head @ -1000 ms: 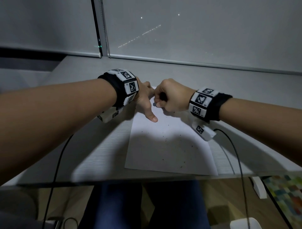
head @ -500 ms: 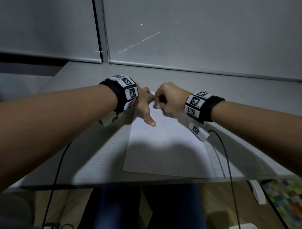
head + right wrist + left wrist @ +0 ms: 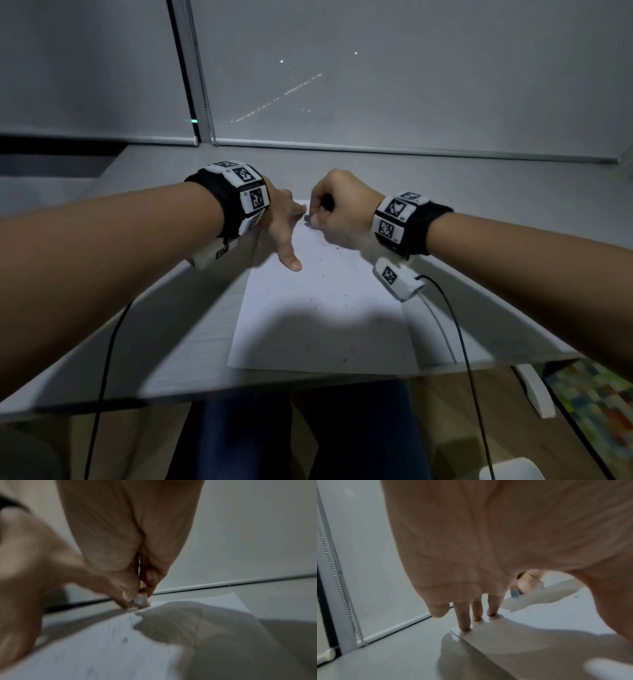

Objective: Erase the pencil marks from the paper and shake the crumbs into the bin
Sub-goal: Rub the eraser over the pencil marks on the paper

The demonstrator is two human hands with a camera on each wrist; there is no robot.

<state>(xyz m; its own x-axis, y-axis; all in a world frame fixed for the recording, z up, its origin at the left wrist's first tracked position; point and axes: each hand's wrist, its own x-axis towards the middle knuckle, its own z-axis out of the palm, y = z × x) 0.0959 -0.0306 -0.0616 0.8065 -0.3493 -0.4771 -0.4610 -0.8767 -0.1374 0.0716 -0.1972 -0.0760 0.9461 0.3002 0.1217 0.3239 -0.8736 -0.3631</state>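
A white sheet of paper (image 3: 322, 308) lies on the grey desk, speckled with dark eraser crumbs (image 3: 337, 247). My left hand (image 3: 284, 226) presses flat on the paper's far left corner, fingers straight and thumb spread; its fingertips (image 3: 464, 627) touch the paper's edge (image 3: 488, 637). My right hand (image 3: 337, 205) is curled into a fist near the far edge and pinches a small pale eraser (image 3: 141, 599), its tip down on the paper (image 3: 102, 649). The same eraser (image 3: 515, 593) shows past my left palm. The paper wrinkles slightly under the eraser.
The desk (image 3: 171, 329) runs back to a window with lowered roller blinds (image 3: 376, 85). Black cables (image 3: 459, 329) hang from both wrists over the front edge. A white bin rim (image 3: 510, 469) shows on the floor at lower right, beside a colourful mat (image 3: 596, 404).
Both hands stay at the paper's far edge; the right hand with the eraser has shifted slightly in small strokes. The head view has tilted a little.
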